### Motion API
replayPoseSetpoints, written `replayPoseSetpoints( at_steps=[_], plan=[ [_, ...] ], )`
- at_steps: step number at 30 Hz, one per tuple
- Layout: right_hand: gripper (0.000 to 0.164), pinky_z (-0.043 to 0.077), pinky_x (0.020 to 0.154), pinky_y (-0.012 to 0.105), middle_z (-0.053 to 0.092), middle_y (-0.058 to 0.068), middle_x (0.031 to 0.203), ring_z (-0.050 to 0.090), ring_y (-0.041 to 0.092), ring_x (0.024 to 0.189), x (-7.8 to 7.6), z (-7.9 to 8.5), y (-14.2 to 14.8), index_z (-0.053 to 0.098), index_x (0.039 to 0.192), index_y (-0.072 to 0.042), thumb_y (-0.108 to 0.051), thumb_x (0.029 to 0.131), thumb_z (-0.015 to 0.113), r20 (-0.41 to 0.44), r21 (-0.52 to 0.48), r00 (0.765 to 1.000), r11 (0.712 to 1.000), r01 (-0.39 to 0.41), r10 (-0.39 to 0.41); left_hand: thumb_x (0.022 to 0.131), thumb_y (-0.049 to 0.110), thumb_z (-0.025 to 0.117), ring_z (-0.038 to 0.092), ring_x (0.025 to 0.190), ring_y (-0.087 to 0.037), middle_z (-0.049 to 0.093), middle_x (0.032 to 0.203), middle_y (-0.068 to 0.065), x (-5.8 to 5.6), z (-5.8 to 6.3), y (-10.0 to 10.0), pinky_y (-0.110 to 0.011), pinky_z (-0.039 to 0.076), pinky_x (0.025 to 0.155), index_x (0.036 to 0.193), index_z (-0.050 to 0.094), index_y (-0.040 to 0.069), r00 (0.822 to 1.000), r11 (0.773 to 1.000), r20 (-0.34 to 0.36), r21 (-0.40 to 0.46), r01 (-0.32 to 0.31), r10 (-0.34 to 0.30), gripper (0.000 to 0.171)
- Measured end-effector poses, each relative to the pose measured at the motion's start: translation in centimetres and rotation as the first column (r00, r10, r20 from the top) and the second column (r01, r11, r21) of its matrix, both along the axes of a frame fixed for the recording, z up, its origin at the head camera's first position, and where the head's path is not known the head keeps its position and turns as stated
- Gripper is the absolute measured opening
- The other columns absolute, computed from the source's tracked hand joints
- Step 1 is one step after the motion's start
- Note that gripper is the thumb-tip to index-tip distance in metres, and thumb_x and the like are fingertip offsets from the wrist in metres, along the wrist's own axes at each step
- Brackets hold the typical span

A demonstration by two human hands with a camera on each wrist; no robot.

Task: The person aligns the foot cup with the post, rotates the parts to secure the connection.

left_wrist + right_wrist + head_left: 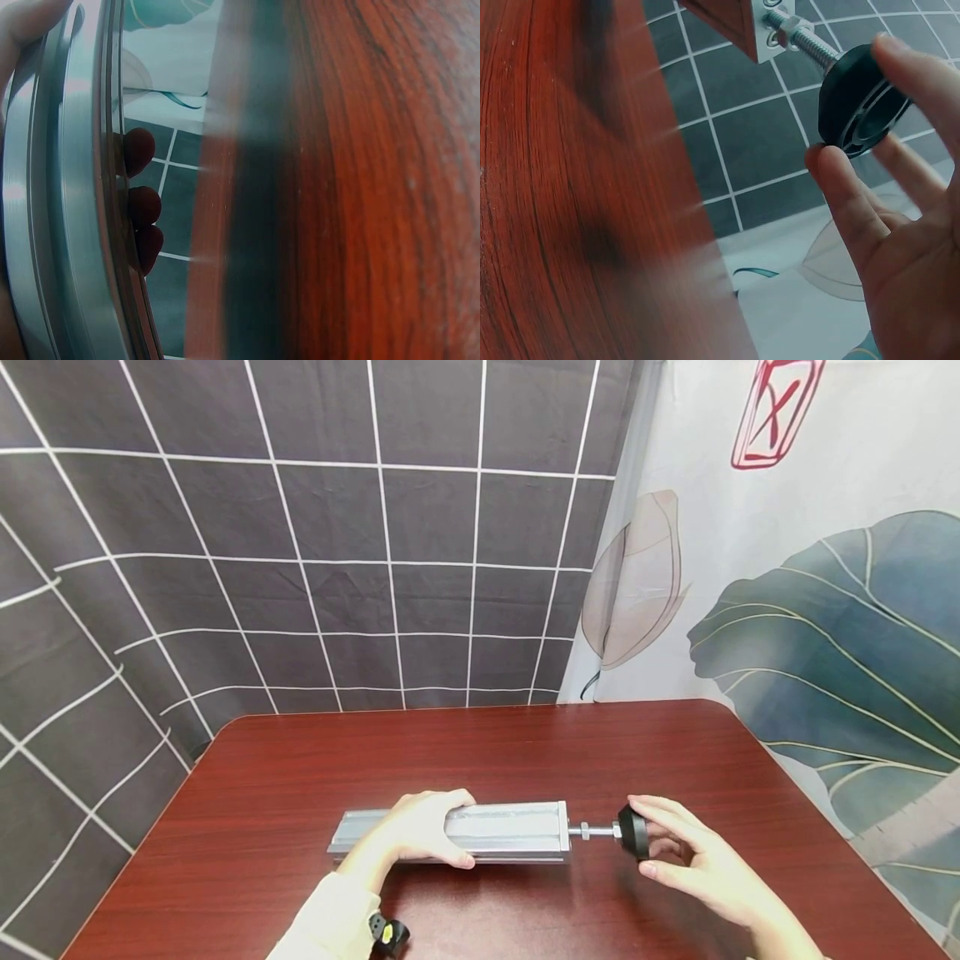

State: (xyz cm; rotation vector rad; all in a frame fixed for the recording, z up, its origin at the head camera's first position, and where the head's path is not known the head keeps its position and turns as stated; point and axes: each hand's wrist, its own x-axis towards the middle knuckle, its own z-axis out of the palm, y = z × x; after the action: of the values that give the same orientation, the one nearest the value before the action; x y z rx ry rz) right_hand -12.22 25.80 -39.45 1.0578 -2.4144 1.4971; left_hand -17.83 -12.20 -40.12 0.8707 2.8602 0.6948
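A person's two hands hold a silvery metal bar above a reddish-brown bench (300, 760). The bar (513, 828) lies crosswise in front of the person, its near-level length gripped by the left hand (420, 822), with the thumb on the near side and fingertips curling beneath. From its right end plate (563, 827) a threaded rod (601, 832) juts out, carrying a nut (585, 832) and ending in a black round foot (634, 833). The right hand (693, 856) pinches the foot's rim between thumb and fingertips, palm clear of it.

The step appears to be turning or adjusting the foot. To do it well, the left hand should keep the bar firm and level, while the right fingertips turn evenly around the rod's line, without sideways push that might tilt the thread. The nut stands slightly apart from the plate, so it is worth watching.
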Motion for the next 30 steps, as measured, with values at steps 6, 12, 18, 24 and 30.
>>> replayPoseSetpoints(
  at_steps=[6,12,18,24,30],
  plan=[
    [0.061,0.049,0.063,0.025,0.055,-0.007,0.11,0.061,0.012,0.075,0.1,0.1,-0.3,0.046,0.136,-0.008,0.004,0.08,0.067,0.078,0.026,0.989,0.992,0.121,-0.123,0.054,0.058,0.076,0.057,0.082,-0.003,0.063,0.093,0.013,0.1,-0.1,0.1,-0.035,0.043,0.073,0.111,0.059,0.029,1.0,1.0,0.003,-0.013,-0.004,0.004,0.066],
    [0.047,0.05,0.061,0.029,0.064,0.002,0.08,0.06,0.017,0.055,-0.1,0.0,-0.7,0.048,0.132,-0.008,0.003,0.087,0.057,0.189,-0.013,0.972,0.99,0.143,-0.138,0.054,0.059,0.075,0.058,0.083,-0.004,0.064,0.094,0.013,0.1,0.0,0.2,-0.037,0.042,0.073,0.11,0.059,0.028,1.0,1.0,0.001,-0.016,-0.002,0.002,0.066],
    [0.036,0.05,0.058,0.03,0.063,-0.002,0.087,0.059,0.017,0.05,0.0,-0.1,-1.0,0.052,0.127,-0.007,-0.002,0.091,0.054,0.209,0.019,0.957,0.979,0.204,-0.203,0.054,0.059,0.076,0.058,0.084,-0.004,0.064,0.095,0.012,0.1,-0.1,0.2,-0.037,0.043,0.074,0.111,0.059,0.028,1.0,1.0,0.0,-0.021,-0.002,0.002,0.066],
    [0.058,0.051,0.067,0.028,0.057,-0.009,0.111,0.064,0.015,0.071,0.0,0.2,-0.4,0.038,0.14,-0.007,0.003,0.087,0.058,0.219,0.012,0.967,0.991,0.13,-0.129,0.054,0.059,0.076,0.058,0.083,-0.004,0.064,0.095,0.013,0.1,-0.3,0.2,-0.036,0.043,0.073,0.111,0.059,0.029,1.0,1.0,0.001,-0.016,-0.003,0.003,0.066],
    [0.083,0.045,0.087,0.025,0.034,-0.002,0.141,0.052,0.011,0.112,-0.3,-0.6,0.6,0.022,0.146,-0.003,0.015,0.077,0.064,0.181,-0.072,0.98,0.995,-0.067,0.079,0.054,0.059,0.076,0.058,0.083,-0.003,0.064,0.094,0.014,0.0,-0.3,-0.1,-0.037,0.042,0.073,0.11,0.059,0.029,1.0,1.0,-0.007,-0.008,-0.013,0.013,0.065]
  ],
)
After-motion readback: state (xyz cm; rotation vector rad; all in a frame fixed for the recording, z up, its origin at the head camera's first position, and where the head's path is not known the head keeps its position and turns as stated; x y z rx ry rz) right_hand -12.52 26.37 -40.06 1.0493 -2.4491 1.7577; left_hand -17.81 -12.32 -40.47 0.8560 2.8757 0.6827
